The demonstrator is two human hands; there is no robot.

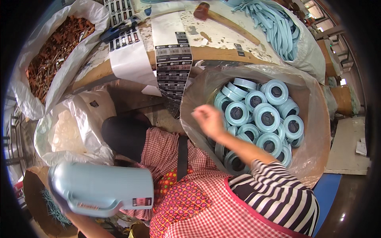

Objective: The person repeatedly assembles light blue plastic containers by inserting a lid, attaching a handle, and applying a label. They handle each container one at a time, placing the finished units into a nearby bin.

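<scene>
Left hand (66, 212): clamped on the blue jug (107, 184); hold it steady.
Right hand (209, 120): blurred near left edge of clear bag (315, 115); cannot tell whether fingers meet.

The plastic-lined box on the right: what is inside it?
Pale-blue round parts with dark centres, heaped within the translucent liner. The right forearm covers some of them, and the upper ones hide whatever lies deeper.
</scene>
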